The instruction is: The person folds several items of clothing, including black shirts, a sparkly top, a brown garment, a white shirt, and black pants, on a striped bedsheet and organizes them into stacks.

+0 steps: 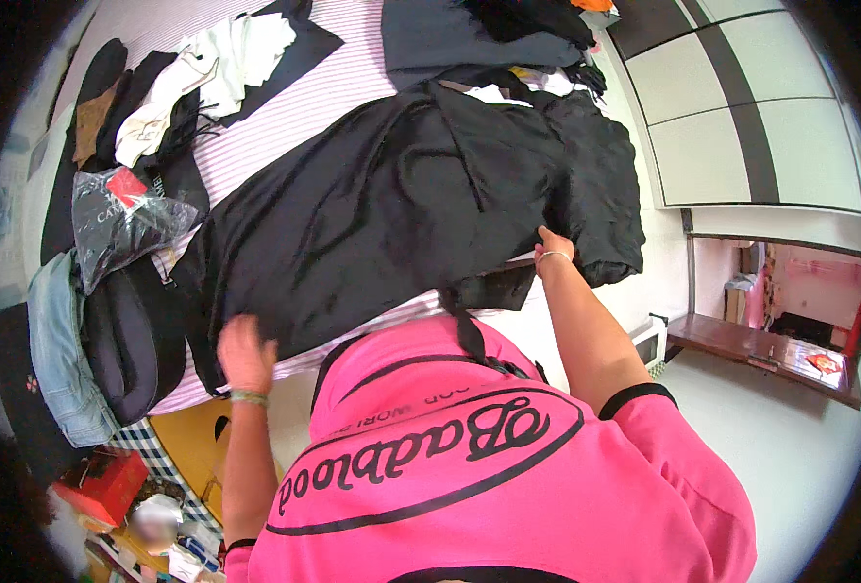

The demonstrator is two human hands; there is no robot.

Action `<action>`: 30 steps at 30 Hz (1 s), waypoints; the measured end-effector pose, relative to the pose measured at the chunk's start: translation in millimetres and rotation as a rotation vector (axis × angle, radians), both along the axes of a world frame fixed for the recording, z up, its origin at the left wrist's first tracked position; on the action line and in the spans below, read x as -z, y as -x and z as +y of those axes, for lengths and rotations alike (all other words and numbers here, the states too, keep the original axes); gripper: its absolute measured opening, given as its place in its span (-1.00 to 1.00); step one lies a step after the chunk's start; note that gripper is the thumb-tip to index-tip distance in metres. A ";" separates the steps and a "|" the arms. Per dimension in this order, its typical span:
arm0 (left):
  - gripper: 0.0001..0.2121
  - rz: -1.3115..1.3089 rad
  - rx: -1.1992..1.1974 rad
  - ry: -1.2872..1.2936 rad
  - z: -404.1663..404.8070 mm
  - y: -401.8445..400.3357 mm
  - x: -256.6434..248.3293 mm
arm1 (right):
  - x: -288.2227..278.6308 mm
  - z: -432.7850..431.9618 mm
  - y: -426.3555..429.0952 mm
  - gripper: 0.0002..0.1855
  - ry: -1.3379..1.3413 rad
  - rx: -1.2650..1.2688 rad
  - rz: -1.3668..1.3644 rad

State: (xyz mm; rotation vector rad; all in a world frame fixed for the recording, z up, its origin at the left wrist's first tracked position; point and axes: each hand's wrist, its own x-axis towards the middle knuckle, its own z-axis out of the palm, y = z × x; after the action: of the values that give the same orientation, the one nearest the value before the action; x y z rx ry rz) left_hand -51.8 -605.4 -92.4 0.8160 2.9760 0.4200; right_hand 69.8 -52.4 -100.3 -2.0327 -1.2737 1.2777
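A large black garment (372,211) lies spread across the bed in front of me, creased and folded along its middle. My right hand (554,249) pinches its near edge on the right side. Over the garment's near left part is my left hand (247,355), blurred, so its fingers and any contact with the cloth are unclear. Beneath the garment shows a pink-and-white striped sheet (270,157). Beside its right end sits a puffy, crumpled black garment (601,189), and a black strap (467,328) hangs near my waist.
At left lie a plastic-bagged dark garment (128,222), light blue jeans (66,350) and white clothes (204,73). Dark clothes (467,44) are heaped at the far side. White cabinets (714,109) and a brown wooden ledge (758,353) stand right; a red box (102,484) is lower left.
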 end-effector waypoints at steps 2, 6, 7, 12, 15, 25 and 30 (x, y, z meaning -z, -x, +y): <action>-0.41 -0.155 0.197 -0.001 45.7 -20.2 3.7 | 0.6 8.2 -4.1 -0.59 -0.024 -0.072 -0.053; -0.62 -0.034 0.224 0.261 98.9 -45.8 29.3 | 3.6 34.0 -8.4 -0.73 0.336 0.160 0.071; -0.67 -0.081 0.173 0.289 103.7 -46.2 35.5 | 3.5 42.0 -9.5 -0.74 0.396 0.137 0.054; -0.80 -0.291 -0.043 -0.158 95.0 -31.4 37.2 | 5.3 70.4 -4.8 -0.73 0.484 0.044 0.098; -0.79 -0.374 -0.470 -0.403 73.6 -30.4 9.6 | 4.1 73.8 4.3 -0.83 0.459 0.061 0.366; -0.68 -0.210 0.023 0.198 25.8 -46.6 -98.1 | -76.0 72.0 -25.4 -0.59 0.630 0.210 1.089; -0.70 -0.018 -0.193 -0.015 23.5 14.3 -118.0 | -106.3 133.7 29.2 -0.67 0.328 0.002 0.899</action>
State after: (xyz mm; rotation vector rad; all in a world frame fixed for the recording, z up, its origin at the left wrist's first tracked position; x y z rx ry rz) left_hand -66.1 -581.9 25.6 0.5235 3.0497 0.4541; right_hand 40.6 81.2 6.0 -1.3044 -0.6536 2.1465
